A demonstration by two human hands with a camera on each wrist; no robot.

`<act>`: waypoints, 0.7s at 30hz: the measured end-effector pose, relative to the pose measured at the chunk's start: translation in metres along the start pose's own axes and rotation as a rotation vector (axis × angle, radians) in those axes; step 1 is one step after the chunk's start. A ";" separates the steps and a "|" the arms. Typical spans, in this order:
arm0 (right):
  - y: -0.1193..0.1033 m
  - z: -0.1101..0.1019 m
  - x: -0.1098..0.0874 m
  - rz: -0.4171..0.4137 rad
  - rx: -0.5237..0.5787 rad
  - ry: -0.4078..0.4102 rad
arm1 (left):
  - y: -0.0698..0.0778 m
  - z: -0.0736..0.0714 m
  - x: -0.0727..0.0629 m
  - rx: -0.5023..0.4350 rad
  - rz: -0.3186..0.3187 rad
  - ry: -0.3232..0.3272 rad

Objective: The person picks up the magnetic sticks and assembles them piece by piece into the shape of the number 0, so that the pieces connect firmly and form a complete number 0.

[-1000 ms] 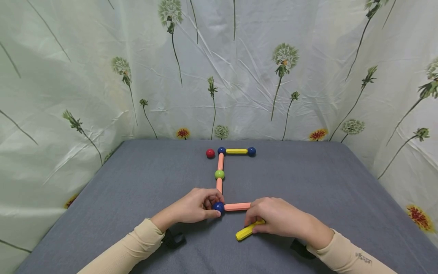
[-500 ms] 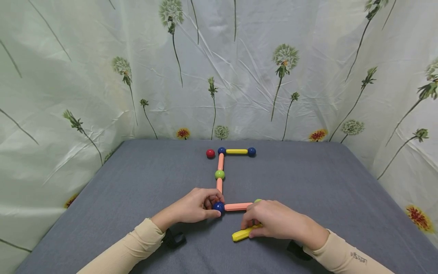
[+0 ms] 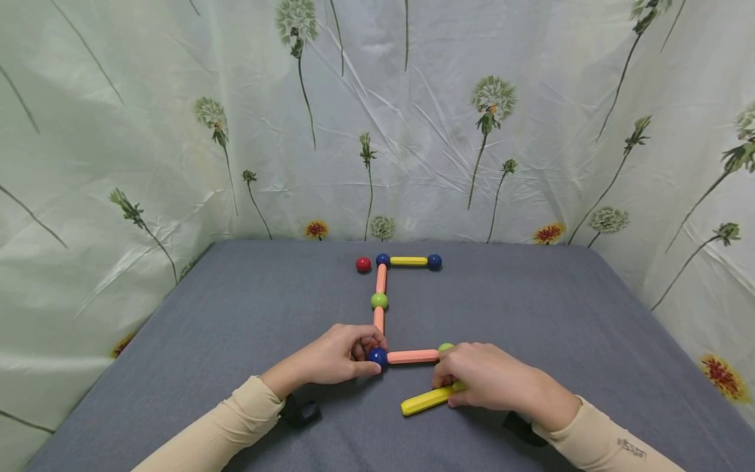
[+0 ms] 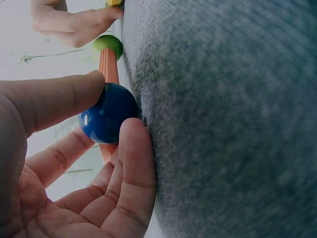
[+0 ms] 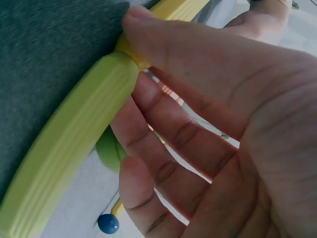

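My left hand [image 3: 345,354] pinches a blue ball [image 4: 109,114] between thumb and finger, low over the grey cloth. A salmon stick [image 3: 413,356] runs right from that ball to a green ball [image 3: 445,347], partly hidden behind my right hand [image 3: 492,380]. Another salmon stick [image 3: 379,318] leads away from the blue ball to a second green ball [image 3: 379,301]. My right hand pinches a yellow stick [image 3: 427,400] near its right end. In the right wrist view a lime-green stick [image 5: 74,144] meets that end, in line with it; the hand mostly hides it from the head view.
Beyond the second green ball, a salmon stick [image 3: 381,278] reaches a blue ball [image 3: 383,260], and a yellow stick [image 3: 408,261] links it to another blue ball [image 3: 434,261]. A loose red ball [image 3: 363,264] lies left of these. A flowered curtain [image 3: 425,131] hangs behind the table.
My right hand shifted left, then back right, uncovering the nearer green ball and more of the yellow stick. The left hand stays on the blue ball.
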State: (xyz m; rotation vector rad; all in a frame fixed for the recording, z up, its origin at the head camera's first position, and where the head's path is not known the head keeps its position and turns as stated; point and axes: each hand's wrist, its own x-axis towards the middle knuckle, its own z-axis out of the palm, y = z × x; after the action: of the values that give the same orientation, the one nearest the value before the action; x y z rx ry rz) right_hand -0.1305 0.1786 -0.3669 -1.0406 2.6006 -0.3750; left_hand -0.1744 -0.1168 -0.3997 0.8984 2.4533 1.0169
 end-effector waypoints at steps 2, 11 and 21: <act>0.002 0.001 -0.001 -0.010 -0.006 0.016 | 0.000 0.000 0.000 0.001 -0.003 -0.001; 0.006 0.004 -0.006 -0.044 -0.014 0.047 | -0.002 0.001 0.000 -0.006 0.004 0.001; 0.019 -0.004 -0.022 -0.027 0.134 0.062 | -0.002 0.000 0.001 -0.007 -0.003 -0.003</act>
State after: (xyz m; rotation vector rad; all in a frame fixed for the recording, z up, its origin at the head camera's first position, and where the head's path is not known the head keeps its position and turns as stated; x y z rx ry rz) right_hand -0.1282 0.2079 -0.3653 -1.0341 2.5769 -0.5883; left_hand -0.1759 -0.1173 -0.4017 0.8936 2.4459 1.0220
